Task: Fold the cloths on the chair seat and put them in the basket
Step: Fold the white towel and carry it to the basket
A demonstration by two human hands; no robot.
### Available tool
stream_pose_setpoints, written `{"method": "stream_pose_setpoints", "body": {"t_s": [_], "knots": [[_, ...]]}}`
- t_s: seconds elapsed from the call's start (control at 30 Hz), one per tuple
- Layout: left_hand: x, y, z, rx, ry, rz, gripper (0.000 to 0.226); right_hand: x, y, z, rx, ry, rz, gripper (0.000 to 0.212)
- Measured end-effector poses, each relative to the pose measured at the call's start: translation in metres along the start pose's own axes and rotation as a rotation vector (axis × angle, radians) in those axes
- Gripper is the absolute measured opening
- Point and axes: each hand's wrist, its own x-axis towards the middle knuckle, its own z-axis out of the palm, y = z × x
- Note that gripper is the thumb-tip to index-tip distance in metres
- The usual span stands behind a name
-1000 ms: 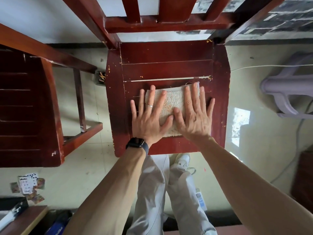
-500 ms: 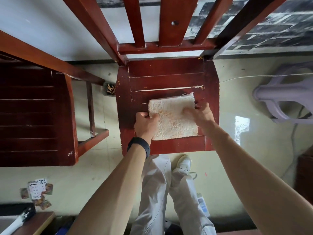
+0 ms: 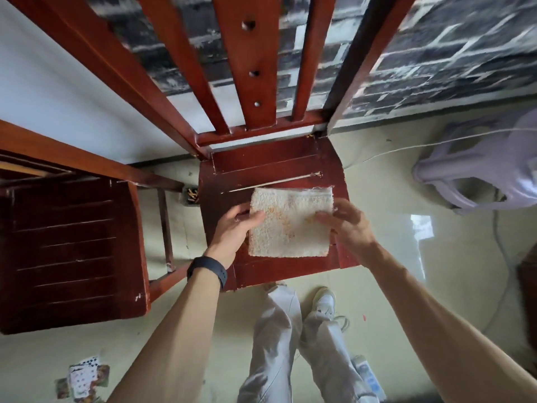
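A folded cream terry cloth (image 3: 290,222) with faint orange stains is held just above the red wooden chair seat (image 3: 261,167). My left hand (image 3: 235,228) grips the cloth's left edge, thumb on top and fingers under it. On the opposite edge, my right hand (image 3: 345,225) pinches the cloth the same way. The cloth hangs flat between both hands, its near edge over the seat's front part. No basket is in view.
A second dark red chair (image 3: 66,251) stands close on the left. A pale purple plastic stool (image 3: 479,170) sits at the right, with a white cord along the floor. Playing cards (image 3: 84,379) lie on the floor at bottom left. My legs and shoes are below the seat.
Both hands went from pressing flat on the cloth to gripping its side edges, and the cloth has been lifted off the seat. The camera view tilted up toward the chair back.
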Motion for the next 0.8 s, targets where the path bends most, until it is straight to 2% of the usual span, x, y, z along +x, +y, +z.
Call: {"method": "stream_pose_setpoints", "body": {"t_s": [0.07,0.17,0.2,0.3,0.47,0.57,0.6,0.63,0.7,0.73,0.8], "knots": [[-0.026,0.028,0.007,0.007,-0.081,-0.007,0.032,-0.032,-0.028,-0.011,0.043,0.030,-0.025,0.027],[-0.073,0.081,0.025,0.031,-0.174,0.045,0.070,-0.086,-0.080,-0.036,0.086,0.032,-0.077,0.040],[-0.088,0.101,0.032,0.037,-0.196,0.071,0.076,-0.105,-0.098,-0.046,0.108,0.027,-0.100,0.041],[-0.145,0.163,0.063,0.037,-0.293,0.151,0.066,-0.166,-0.147,-0.081,0.164,0.077,-0.203,0.029],[-0.239,0.239,0.130,0.170,-0.442,0.275,0.067,-0.272,-0.201,-0.151,0.239,0.205,-0.353,0.037],[-0.286,0.263,0.182,0.213,-0.489,0.337,0.097,-0.333,-0.213,-0.199,0.284,0.293,-0.446,0.037],[-0.303,0.268,0.203,0.234,-0.509,0.358,0.099,-0.355,-0.214,-0.218,0.301,0.330,-0.473,0.036],[-0.324,0.270,0.226,0.261,-0.550,0.386,0.089,-0.374,-0.212,-0.236,0.321,0.370,-0.496,0.034],[-0.371,0.272,0.270,0.321,-0.602,0.454,0.044,-0.414,-0.205,-0.273,0.355,0.447,-0.541,0.034],[-0.391,0.270,0.291,0.342,-0.631,0.479,0.035,-0.431,-0.198,-0.292,0.367,0.474,-0.564,0.035],[-0.425,0.264,0.335,0.399,-0.689,0.519,0.039,-0.467,-0.183,-0.328,0.389,0.541,-0.603,0.036]]}}
